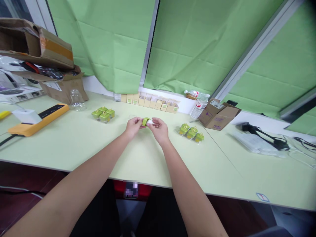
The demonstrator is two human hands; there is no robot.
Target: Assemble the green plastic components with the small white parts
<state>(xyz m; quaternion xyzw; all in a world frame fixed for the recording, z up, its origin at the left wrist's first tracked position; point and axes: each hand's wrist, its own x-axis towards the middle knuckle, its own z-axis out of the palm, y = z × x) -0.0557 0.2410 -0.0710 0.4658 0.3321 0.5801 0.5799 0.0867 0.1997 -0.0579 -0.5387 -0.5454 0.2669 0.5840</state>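
Observation:
Above the middle of the table point(145, 158), my two hands meet over a small green lid-like piece point(144, 121). My left hand point(133, 126) pinches the green piece from its left side. At its right, my right hand point(160, 129) has its fingers closed on a small white piece point(149, 122), which touches or sits partly inside the green one; I cannot tell which. A faint clear plastic edge point(132, 117) shows behind my left hand. Small clear containers with green lids and yellow loops stand in a left cluster point(103, 114) and a right cluster point(191, 132).
A row of small cardboard boxes point(150, 101) lines the wall. An orange power strip point(39, 120), a clear jar point(77, 100) and stacked cartons point(61, 89) are at left. At right are bottles point(197, 108), an open carton point(217, 115) and a black cable point(266, 136).

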